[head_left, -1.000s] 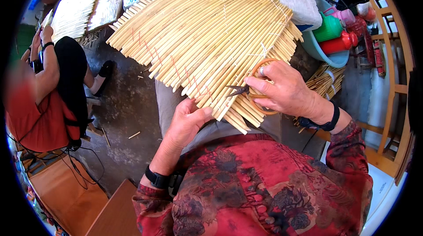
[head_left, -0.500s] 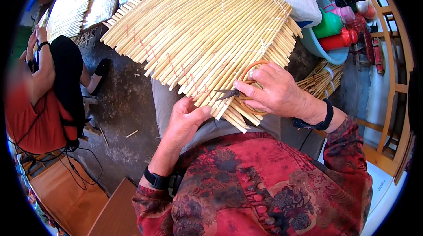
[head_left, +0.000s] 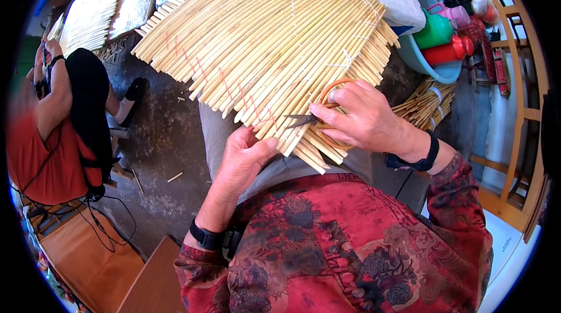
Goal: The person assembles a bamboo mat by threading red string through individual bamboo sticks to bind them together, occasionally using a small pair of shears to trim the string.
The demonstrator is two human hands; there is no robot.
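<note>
A mat of pale reed sticks (head_left: 263, 32), tied with white string and marked with short red threads along its lower left edge, lies over my lap. My left hand (head_left: 239, 161) grips the mat's lower edge, thumb on top and fingers partly hidden beneath it. My right hand (head_left: 365, 120) is closed round the orange looped handles of dark-bladed scissors (head_left: 301, 119), whose blades point left across the string near the mat's lower corner. Loose-looking stick ends jut out below that corner.
At left a seated person in red (head_left: 47, 161) works beside more stick mats (head_left: 93, 9). A white sack (head_left: 397, 3) lies beyond my mat. At right stand a blue basin (head_left: 444, 76) with colourful flasks, a stick bundle (head_left: 423, 108) and a wooden frame (head_left: 532, 114). An orange chair (head_left: 82, 248) is lower left.
The mat and both my hands have shifted slightly to the left and up, with the scissors moving along with my right hand. The grips look the same.
</note>
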